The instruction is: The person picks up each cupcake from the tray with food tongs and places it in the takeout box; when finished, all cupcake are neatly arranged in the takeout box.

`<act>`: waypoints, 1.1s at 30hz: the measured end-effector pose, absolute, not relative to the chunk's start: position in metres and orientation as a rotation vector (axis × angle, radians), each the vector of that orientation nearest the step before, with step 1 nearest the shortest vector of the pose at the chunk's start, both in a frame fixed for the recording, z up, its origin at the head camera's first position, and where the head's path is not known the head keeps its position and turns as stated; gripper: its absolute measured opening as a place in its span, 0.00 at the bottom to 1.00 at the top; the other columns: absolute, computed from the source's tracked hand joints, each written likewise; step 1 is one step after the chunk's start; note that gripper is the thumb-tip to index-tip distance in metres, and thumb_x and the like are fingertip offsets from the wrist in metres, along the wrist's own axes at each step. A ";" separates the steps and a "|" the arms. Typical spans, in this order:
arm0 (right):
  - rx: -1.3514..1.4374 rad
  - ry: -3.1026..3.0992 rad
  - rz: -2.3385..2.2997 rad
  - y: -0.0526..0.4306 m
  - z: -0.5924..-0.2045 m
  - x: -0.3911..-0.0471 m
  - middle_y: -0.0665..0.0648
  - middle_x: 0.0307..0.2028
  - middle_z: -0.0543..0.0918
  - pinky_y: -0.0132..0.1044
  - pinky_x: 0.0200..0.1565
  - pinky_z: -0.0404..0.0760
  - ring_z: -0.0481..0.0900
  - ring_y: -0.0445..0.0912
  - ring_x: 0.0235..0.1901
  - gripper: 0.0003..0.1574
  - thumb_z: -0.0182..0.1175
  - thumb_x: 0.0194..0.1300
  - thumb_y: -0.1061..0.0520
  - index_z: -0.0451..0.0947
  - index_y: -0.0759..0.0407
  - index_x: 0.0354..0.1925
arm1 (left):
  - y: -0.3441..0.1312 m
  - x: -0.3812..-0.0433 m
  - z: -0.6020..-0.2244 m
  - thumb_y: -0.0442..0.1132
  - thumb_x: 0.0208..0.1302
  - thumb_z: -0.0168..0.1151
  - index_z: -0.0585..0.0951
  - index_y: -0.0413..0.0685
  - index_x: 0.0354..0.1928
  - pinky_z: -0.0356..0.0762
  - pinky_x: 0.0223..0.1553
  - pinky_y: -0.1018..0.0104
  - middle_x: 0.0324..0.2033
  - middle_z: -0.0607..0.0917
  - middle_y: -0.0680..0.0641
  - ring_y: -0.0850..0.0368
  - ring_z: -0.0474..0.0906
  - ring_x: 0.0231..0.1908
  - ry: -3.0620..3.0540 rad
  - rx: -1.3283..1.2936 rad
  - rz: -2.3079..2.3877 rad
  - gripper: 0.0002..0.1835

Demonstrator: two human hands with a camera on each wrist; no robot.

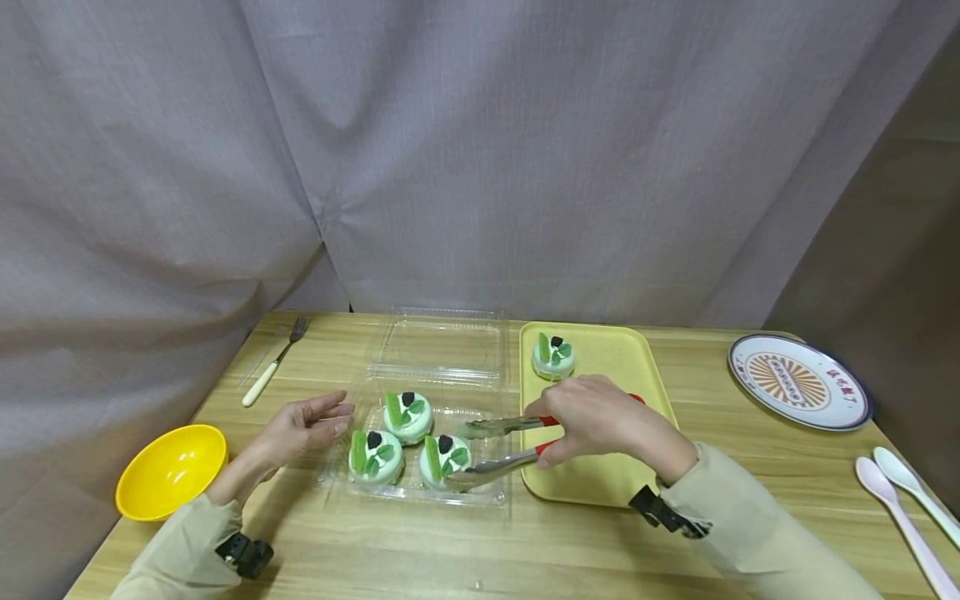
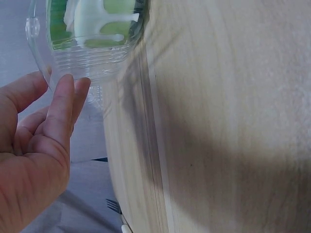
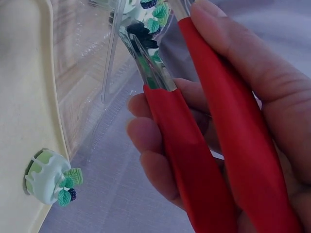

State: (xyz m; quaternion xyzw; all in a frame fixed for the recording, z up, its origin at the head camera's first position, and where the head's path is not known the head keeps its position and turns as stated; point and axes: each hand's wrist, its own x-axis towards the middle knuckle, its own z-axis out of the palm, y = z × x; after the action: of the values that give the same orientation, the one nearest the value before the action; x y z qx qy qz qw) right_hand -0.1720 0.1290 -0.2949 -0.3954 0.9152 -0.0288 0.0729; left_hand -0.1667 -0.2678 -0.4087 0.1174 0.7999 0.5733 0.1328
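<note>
My right hand grips red-handled metal tongs, with the thumb on one handle and fingers around the other. Their tips reach into a clear plastic container, spread around or beside the right-hand small green cake; contact cannot be told. Two more green cakes, a back one and a left one, sit in the same container, all topped with a dark berry and leaves. At the container's left side is my left hand, fingers extended; its fingertips lie at the clear wall, perhaps touching it.
A yellow tray to the right bears one green cake at its back left. The container's open lid lies behind. Around stand a yellow bowl, a fork, a patterned plate and two spoons.
</note>
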 end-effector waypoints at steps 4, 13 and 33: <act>-1.186 2.753 -0.084 0.129 -0.295 -0.173 0.39 0.16 0.60 0.31 0.21 0.58 0.57 0.35 0.19 0.16 0.76 0.44 0.46 0.76 0.43 0.25 | -0.267 -0.166 -0.409 0.31 0.70 0.55 0.52 0.21 0.70 0.82 0.53 0.69 0.65 0.64 0.21 0.31 0.72 0.60 2.329 0.342 1.661 0.34; -1.186 2.752 -0.103 0.130 -0.298 -0.172 0.40 0.16 0.63 0.30 0.21 0.58 0.57 0.34 0.19 0.16 0.76 0.45 0.46 0.76 0.44 0.26 | -0.267 -0.166 -0.408 0.31 0.70 0.55 0.53 0.21 0.70 0.82 0.52 0.71 0.64 0.66 0.21 0.33 0.74 0.59 2.354 0.349 1.642 0.34; -0.801 3.225 -0.539 0.284 -0.337 -0.234 0.63 0.42 0.86 0.37 0.30 0.76 0.82 0.51 0.36 0.42 0.77 0.47 0.51 0.76 0.64 0.59 | -0.268 -0.167 -0.409 0.31 0.70 0.55 0.52 0.21 0.70 0.82 0.52 0.70 0.64 0.65 0.21 0.33 0.74 0.59 2.343 0.360 1.648 0.34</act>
State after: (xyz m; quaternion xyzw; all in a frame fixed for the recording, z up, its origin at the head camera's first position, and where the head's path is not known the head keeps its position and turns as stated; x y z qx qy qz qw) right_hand -0.2340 0.2840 -0.3370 -0.2364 0.9520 -0.1592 -0.1120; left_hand -0.1668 -0.2684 -0.4089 0.1236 0.8050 0.5662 0.1269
